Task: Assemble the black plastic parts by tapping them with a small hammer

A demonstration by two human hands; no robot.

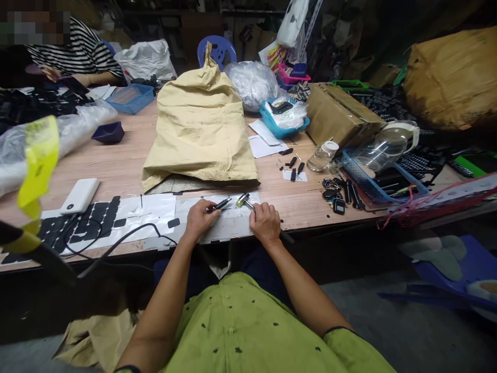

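Note:
My left hand [201,219] is closed around a slim black pen-like piece [222,203] with a shiny tip, pointing to the right. In my right hand [265,223] is the handle of a small hammer [244,200]; its head has a metal end and a yellowish end, and the dark grip sticks out below the hand. Both hands rest close to the table's front edge, over a grey-white work sheet [233,223]. The hammer head lies just to the right of the black piece's tip, apart from it.
A large tan sack [202,124] stands just beyond the hands. Black square pads [95,220] and a white power bank [80,195] lie left. Key fobs [338,206], a jar [323,156] and a blue basket [388,181] sit right. Another person [93,52] sits far left.

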